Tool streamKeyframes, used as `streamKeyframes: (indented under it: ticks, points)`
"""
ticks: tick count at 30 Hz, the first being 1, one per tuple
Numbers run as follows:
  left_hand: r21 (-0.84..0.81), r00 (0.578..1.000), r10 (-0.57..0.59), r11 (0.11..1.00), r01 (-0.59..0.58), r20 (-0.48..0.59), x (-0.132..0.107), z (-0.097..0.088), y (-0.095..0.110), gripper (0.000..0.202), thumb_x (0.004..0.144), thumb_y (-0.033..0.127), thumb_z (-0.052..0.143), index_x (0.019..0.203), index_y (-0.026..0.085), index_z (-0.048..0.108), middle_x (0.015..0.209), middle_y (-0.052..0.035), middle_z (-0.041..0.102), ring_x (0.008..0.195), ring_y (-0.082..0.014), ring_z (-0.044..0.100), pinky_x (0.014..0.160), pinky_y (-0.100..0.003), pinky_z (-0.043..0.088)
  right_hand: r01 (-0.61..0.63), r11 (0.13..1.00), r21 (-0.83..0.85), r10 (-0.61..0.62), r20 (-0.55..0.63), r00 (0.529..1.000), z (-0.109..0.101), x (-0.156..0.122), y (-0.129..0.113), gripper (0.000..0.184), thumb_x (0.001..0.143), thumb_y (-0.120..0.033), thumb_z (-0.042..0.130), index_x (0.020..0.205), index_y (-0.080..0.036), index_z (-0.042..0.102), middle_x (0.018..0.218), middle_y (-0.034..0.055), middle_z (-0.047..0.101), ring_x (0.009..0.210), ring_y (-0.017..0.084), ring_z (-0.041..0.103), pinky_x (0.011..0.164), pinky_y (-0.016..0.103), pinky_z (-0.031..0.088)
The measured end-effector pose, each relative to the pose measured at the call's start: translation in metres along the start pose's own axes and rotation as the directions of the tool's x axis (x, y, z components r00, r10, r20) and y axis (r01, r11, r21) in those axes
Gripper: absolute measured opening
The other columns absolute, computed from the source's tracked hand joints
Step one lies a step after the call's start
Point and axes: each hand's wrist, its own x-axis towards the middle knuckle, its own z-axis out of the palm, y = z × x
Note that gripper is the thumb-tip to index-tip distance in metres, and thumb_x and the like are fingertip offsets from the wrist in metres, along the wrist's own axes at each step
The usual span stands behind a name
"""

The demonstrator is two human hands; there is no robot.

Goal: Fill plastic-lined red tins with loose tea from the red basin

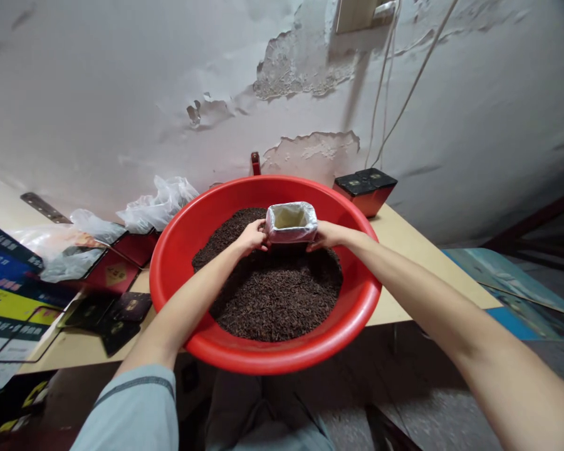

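A small rectangular tin (292, 234) with a clear plastic bag folded over its rim is held upright above the red basin (178, 250). Its pale inside shows through the opening, and its lower part is in shadow. My left hand (254, 237) grips its left side, while my right hand (326, 235) has the fingers round its right side. Beneath the tin, dark loose tea leaves (277, 300) lie heaped in the basin, spread over its bottom and up toward the back.
Black-topped red tins (365, 185) stand on the table (418, 269) behind right. Dark lids (122, 313), plastic bags (157, 203) and a stack of printed boxes (9, 300) crowd the left. Cables (390, 94) hang down the peeling wall (122, 94). A stapler-like red object (255, 164) sits behind the basin.
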Motion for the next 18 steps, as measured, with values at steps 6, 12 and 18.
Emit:
streamKeyframes:
  ticks: [6,12,18]
  points:
    - [-0.082,0.993,-0.059,0.995,0.051,-0.100,0.003,-0.001,0.001,0.028,0.101,0.018,0.056,0.129,0.016,0.057,0.092,-0.0033,0.070,0.067,-0.0101,0.066,0.063,-0.021,0.054,-0.378,0.917,0.128,0.388,-0.061,0.920,-0.007,-0.003,-0.006,0.012,0.072,-0.012,0.075,0.082,-0.019,0.074,0.080,0.0066,0.077,0.085,0.028,0.075,0.078,0.037,0.063]
    - [-0.239,0.989,0.006,0.970,-0.041,-0.146,0.008,-0.006,0.019,0.026,0.103,0.017,0.055,0.129,0.014,0.061,0.094,-0.0025,0.070,0.068,-0.0072,0.060,0.063,-0.020,0.048,-0.423,0.730,0.536,0.528,-0.050,0.848,-0.020,0.002,-0.027,0.014,0.095,-0.023,0.061,0.106,-0.021,0.069,0.093,0.0078,0.079,0.080,0.018,0.074,0.074,0.031,0.064]
    - [-0.204,0.980,0.006,0.978,-0.047,-0.200,0.012,0.000,0.012,0.016,0.096,0.008,0.059,0.098,0.012,0.074,0.069,0.0020,0.061,0.056,-0.0081,0.048,0.053,-0.020,0.037,-0.421,0.794,0.438,0.505,-0.089,0.859,-0.005,0.021,-0.023,0.018,0.082,-0.017,0.072,0.098,-0.020,0.065,0.085,0.0058,0.077,0.072,0.018,0.071,0.072,0.031,0.063]
